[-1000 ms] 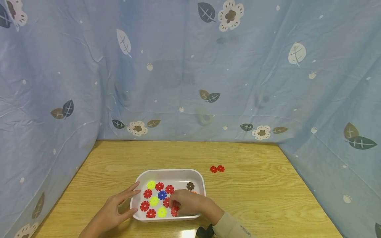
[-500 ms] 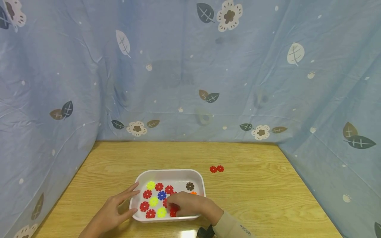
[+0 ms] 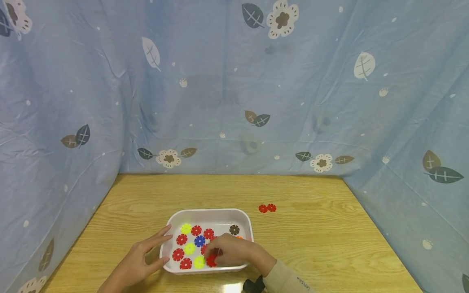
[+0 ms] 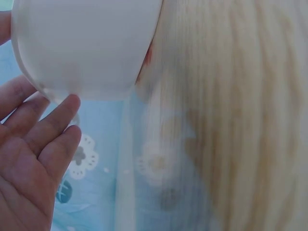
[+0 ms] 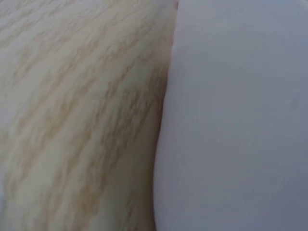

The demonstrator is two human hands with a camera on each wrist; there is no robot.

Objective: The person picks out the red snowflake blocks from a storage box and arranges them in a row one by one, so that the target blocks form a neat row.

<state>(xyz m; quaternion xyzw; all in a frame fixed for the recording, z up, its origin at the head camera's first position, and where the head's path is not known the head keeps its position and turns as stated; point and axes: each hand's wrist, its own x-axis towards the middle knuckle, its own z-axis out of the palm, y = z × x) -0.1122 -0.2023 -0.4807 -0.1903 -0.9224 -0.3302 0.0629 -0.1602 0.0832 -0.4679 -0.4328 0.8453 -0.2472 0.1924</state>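
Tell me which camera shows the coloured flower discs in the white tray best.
The head view: it looks down into the white tray and shows the flower discs spread out, with the right hand over some. The left wrist view shows only the tray's outer wall; the right wrist view shows only a blurred white surface, no discs.

The right hand [image 3: 229, 250] covers part of the red disc [image 3: 211, 260] under its fingertips, so the grip cannot be judged. An orange piece [image 3: 239, 237] peeks from behind it. The right wrist view shows only blurred tray [image 5: 236, 120] wall and table [image 5: 77, 120].
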